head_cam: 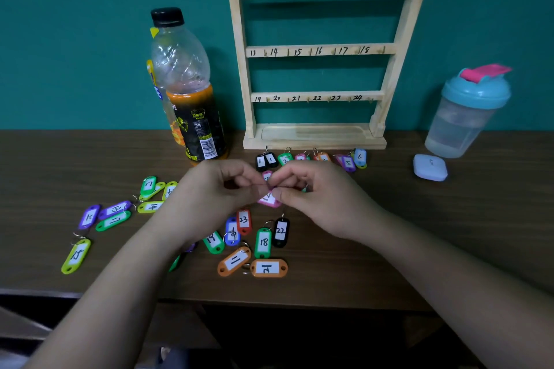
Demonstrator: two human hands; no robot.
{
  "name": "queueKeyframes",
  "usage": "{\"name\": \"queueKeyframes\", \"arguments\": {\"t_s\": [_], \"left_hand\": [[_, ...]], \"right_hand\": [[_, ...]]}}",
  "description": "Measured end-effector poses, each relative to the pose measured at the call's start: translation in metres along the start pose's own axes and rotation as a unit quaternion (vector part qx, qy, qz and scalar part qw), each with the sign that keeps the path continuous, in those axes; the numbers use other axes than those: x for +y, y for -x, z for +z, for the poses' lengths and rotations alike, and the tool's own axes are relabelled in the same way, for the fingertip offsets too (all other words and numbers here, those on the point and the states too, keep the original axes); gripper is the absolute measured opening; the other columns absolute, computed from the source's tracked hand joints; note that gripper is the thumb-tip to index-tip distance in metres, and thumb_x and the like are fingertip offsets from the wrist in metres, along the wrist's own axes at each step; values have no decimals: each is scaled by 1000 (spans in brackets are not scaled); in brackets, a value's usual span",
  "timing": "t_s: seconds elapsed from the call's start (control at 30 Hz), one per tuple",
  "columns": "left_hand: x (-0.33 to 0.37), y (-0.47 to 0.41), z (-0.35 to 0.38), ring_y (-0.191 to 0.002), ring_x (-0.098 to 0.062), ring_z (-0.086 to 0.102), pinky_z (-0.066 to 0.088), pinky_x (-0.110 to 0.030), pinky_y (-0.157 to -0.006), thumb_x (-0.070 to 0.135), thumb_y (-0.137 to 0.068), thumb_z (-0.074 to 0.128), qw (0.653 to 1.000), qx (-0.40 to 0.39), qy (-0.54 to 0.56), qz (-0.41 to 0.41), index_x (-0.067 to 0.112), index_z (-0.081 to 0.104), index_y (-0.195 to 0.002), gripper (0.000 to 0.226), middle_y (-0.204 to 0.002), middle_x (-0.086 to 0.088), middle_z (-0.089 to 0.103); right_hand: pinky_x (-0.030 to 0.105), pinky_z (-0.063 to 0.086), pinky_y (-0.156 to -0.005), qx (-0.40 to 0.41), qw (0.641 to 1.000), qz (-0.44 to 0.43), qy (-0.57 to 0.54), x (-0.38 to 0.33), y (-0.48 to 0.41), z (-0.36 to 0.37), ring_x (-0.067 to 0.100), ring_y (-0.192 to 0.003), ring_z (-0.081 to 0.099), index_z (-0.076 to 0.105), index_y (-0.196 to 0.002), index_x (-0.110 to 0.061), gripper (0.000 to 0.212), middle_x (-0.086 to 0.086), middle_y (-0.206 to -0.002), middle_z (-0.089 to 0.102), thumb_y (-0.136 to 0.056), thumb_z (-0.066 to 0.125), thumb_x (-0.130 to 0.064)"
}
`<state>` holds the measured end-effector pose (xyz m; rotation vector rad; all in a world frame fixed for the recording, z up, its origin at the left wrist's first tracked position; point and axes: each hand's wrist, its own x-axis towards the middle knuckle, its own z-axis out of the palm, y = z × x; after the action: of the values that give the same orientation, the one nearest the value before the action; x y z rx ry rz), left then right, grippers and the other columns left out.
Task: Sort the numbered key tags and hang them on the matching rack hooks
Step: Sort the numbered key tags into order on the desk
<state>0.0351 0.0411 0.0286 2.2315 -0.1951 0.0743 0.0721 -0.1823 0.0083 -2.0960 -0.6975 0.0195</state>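
Both hands meet just in front of the rack [240, 69] base, at its L half. L hand [209, 189] & R hand [308, 192] have fingers curled in, tips pinched together on a pink tag [267, 199], prob. at its ring end. Held low over the bench [485, 195], so this looks like sorting or working the ring, not hanging yet. The tag's no. is too tilted to read. A 2nd pink tag [266, 176] sits just behind the fingertips, half hidden.

A row of tags lies along the front edge of the rack base: two black "1" tags [266, 160], green "2" [284, 158], purple "5" [348, 163], blue "6" [359, 156]. Seems to be low nos. lined up in order, ready for hooks. Rungs 7–24 show bare hooks; anything above that is out of frame.

Unsorted tags lie further out from the rack toward the person: red "23" [244, 220], black "22" [281, 232], green "18" [263, 242], orange "11" [234, 261]. More are off to the rack's L: green "17" [148, 186], lime "15" [75, 255], w/ others beside them.

In the way: juice bottle [192, 99] stands touching or nearly touching the rack's L side & could crowd reaches to the L hooks. Shaker cup [467, 117] & small white case [430, 167] sit well apart on the rack's R, no hindrance. The tag row in front of the base could get swept by a wrist.
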Motion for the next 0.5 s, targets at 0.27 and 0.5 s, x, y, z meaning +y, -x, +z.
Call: {"name": "queueKeyframes", "arguments": {"t_s": [0.27,0.5], "left_hand": [[12,-4,11,-65,-7,65,48,-21,-60,34,-79,90,996,75,33,23,21,67,-89,28,-77,1,76],[14,-2,26,-70,-2,65,45,-14,-59,43,-82,87,995,81,-39,53,32,72,-86,19,-78,14,74]], "right_hand": [[36,61,-87,-29,998,23,-48,-2,4,-11,7,-85,75,75,-107,-22,9,-7,-93,80,-97,77,-22],[37,59,-83,-7,999,46,24,14,6,-31,2,-89,71,79,-103,-33,11,-14,-91,77,-92,82,-31]]}}
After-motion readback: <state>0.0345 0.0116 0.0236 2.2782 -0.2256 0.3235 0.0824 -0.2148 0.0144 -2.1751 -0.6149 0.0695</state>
